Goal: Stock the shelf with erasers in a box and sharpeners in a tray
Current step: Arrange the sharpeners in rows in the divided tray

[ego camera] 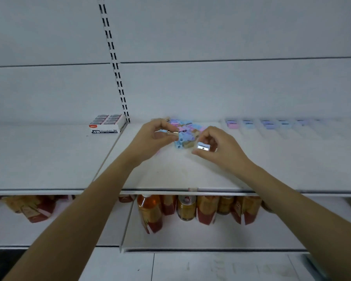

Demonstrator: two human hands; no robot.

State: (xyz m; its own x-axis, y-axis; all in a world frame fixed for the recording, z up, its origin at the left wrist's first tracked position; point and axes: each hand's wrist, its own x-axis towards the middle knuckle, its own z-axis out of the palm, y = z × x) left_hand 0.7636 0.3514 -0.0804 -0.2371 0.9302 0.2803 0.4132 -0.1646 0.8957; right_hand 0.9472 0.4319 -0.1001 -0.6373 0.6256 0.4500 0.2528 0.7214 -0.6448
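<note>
While both hands work at the middle of the frame, a pile of sharpeners (183, 131) in blue, pink and purple lies loose on the white shelf (170, 171) between and behind them. The left hand (158, 136) is curled, thumb and fingers pinched on a small metallic piece at the pile's left edge; what that piece is, I cannot tell. The right hand (215, 148) is curled too, pinching a small silver sharpener (203, 147) between thumb and fingers, just right of the pile and a little nearer the camera.

At the centre left, against the back panel, stands an open box (106, 123) marked 4B and 24. It is filled with erasers (107, 118) in dark wrappers, set in two neat rows.

At the right of the frame, along the back of the shelf, sits a clear tray (257, 131) with several narrow lanes. Pink, blue and purple sharpeners (249, 124) lie at the far ends of the lanes, one or two deep; the near parts of the lanes look bare. The tray is blurred, so its edges are hard to trace.

Below, on the lower shelf (211, 236), bottles (150, 211) and cans (186, 207) in red and gold stand in a row.
</note>
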